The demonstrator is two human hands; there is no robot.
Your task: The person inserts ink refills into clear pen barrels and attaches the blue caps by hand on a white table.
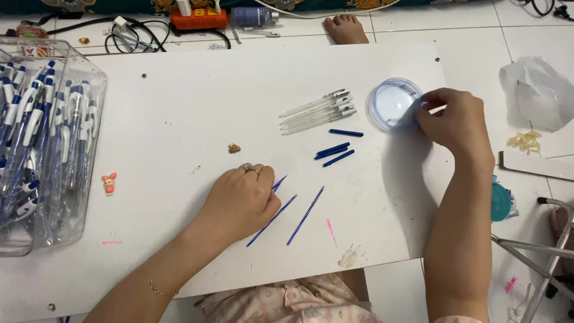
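Note:
My left hand (242,200) rests knuckles-up on the white board (179,119), fingers curled over the upper ends of thin blue pen refills (306,214) that lie slanted beside it. My right hand (457,122) pinches the rim of a small round clear plastic container (390,103) near the board's right edge. Between the hands lie several clear pen barrels (317,112) and a few short dark blue pen parts (336,151).
A clear plastic box (45,143) full of blue-and-white pens stands at the left. A tiny pink figure (109,183) and a small brown charm (234,148) lie on the board. A bare foot (345,29), cables and an orange power strip (199,18) lie beyond.

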